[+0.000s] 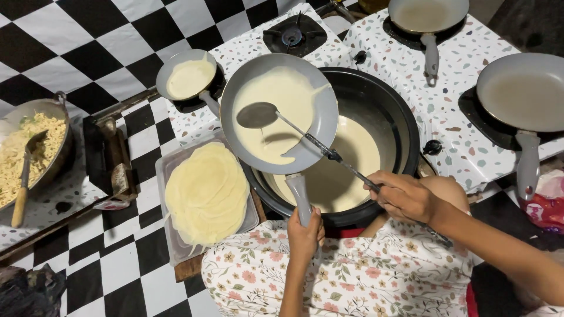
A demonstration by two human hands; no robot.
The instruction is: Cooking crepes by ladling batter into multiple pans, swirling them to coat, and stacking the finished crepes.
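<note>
- The left hand [304, 232] has its fingers wrapped around the grey handle of a round grey frying pan [279, 111]; the pan is held tilted above a large black bowl of pale batter [376, 105], with cream batter coating much of its inside and its long axis – handle to far rim – running straight away from the person.
- The right hand [405, 196] has its fingers closed on the thin handle of a metal ladle [257, 115]; the ladle slants up and to the left from that hand, its cup hanging over the left part of the pan – so the right hand lies well to the right of the pan, the left hand directly below it at the handle's end.
- Just left of the bowl, a clear rectangular tray [176, 246] bears a stack of thin yellow crepes [207, 194]; a small grey pan with batter [189, 76] sits on a burner beyond it.
- Two more grey pans [523, 94] [429, 14] rest on burners on the speckled white stove surface [458, 64].
- The floor is black-and-white checked [47, 47]; a metal bowl of shredded pale food with a spoon [29, 147] stands at far left.
</note>
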